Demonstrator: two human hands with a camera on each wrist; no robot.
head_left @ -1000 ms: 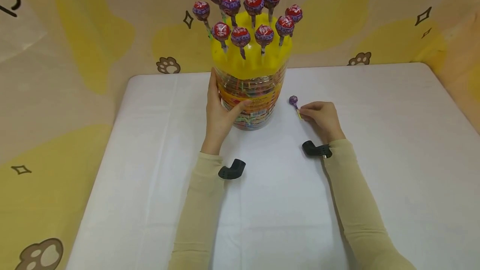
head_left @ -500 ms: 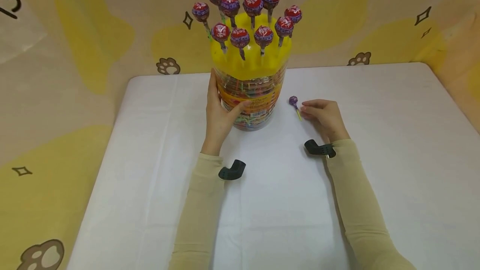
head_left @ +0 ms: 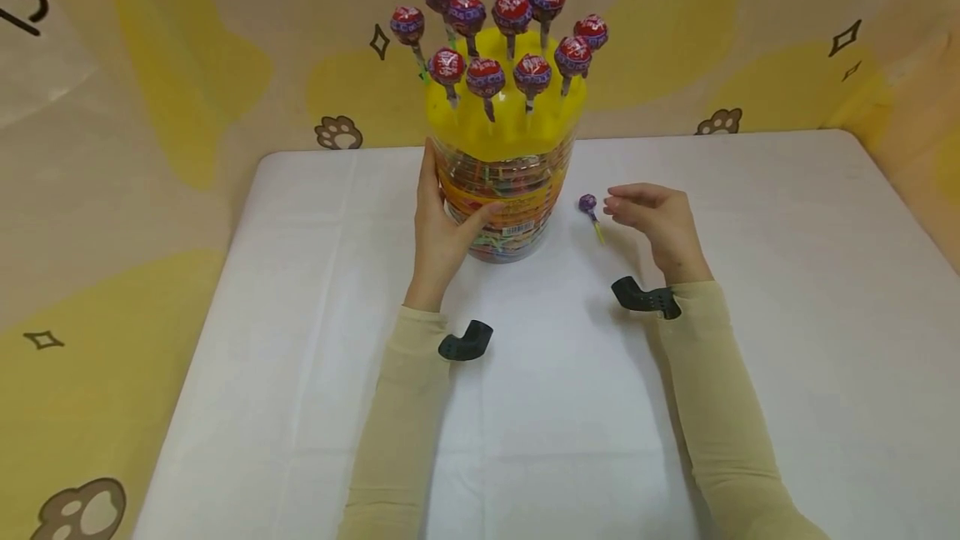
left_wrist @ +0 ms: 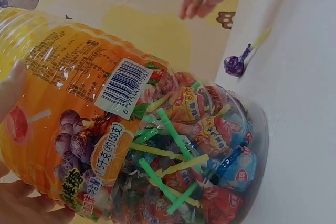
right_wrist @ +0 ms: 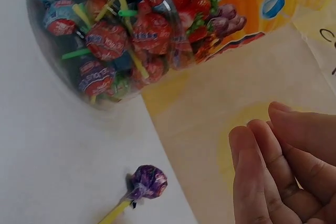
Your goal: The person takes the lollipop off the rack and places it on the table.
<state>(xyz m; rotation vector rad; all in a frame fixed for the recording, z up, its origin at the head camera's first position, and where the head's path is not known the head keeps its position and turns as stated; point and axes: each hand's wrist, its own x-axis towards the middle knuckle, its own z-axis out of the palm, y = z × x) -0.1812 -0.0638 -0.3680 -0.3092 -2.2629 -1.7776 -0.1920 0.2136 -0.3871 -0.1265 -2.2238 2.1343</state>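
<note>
A clear plastic jar (head_left: 521, 198) with a yellow lid (head_left: 506, 136) stands on the table, filled with wrapped lollipops. My left hand (head_left: 441, 236) grips its left side, thumb across the orange label (left_wrist: 58, 61). Several red-and-purple lollipops (head_left: 486, 77) stick up from the lid. To the right of the jar, a purple-wrapped lollipop (head_left: 588, 204) with a yellow stick lies on the white tabletop. My right hand (head_left: 663, 223) hovers just right of that lollipop. In the right wrist view its fingers (right_wrist: 247, 166) are slightly bent, thumb apart, with nothing between them.
The table (head_left: 525, 423) has a white cover, its back edge just behind the jar. A yellow-and-beige patterned backdrop (head_left: 675, 65) rises behind and at the sides. A black wrist camera (head_left: 467, 341) is on the left wrist, another black camera (head_left: 645, 298) on the right.
My right hand has let go of the purple lollipop's stick and risen slightly up and to the right. The lollipop stays on the table, and my left hand keeps its hold on the jar.
</note>
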